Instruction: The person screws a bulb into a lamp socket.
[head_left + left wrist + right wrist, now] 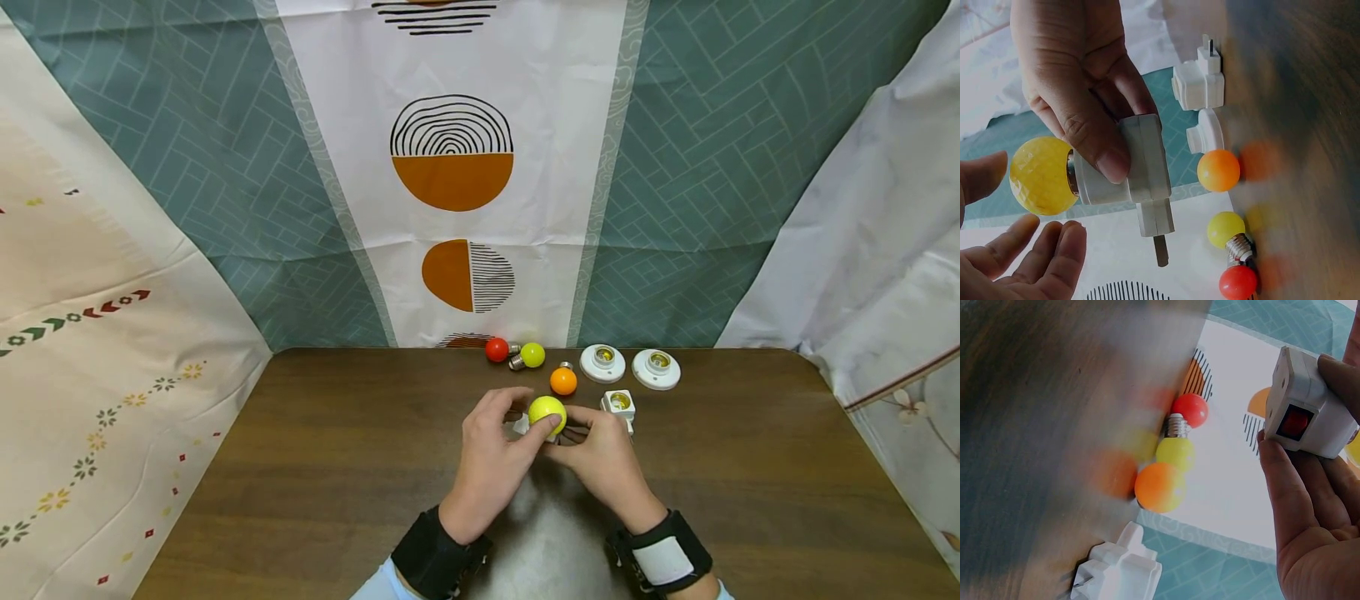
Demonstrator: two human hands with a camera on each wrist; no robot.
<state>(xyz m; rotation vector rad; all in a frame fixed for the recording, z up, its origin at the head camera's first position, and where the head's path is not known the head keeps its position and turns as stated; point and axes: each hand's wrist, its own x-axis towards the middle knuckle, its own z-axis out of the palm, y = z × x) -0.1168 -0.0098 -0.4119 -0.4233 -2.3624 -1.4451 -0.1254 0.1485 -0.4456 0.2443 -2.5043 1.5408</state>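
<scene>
My right hand (603, 462) grips a white plug-in lamp socket (1119, 159) between thumb and fingers. A red rocker switch (1294, 422) and metal plug prongs (1160, 250) show on it. Seated in the socket's mouth is a yellow faceted bulb (1041, 178), its metal base partly visible. My left hand (495, 454) reaches around the bulb from the other side. Its thumb and fingers (1060, 253) are spread and lightly bent, the tips right at the bulb's edge; in the head view the thumb overlaps the bulb.
Along the table's back edge lie a red bulb (497, 349), a yellow-green bulb (532, 355) and an orange bulb (563, 381). To their right stand two round white lamp holders (602, 375) (656, 383). Another white plug-in socket (618, 402) sits just beyond my right hand.
</scene>
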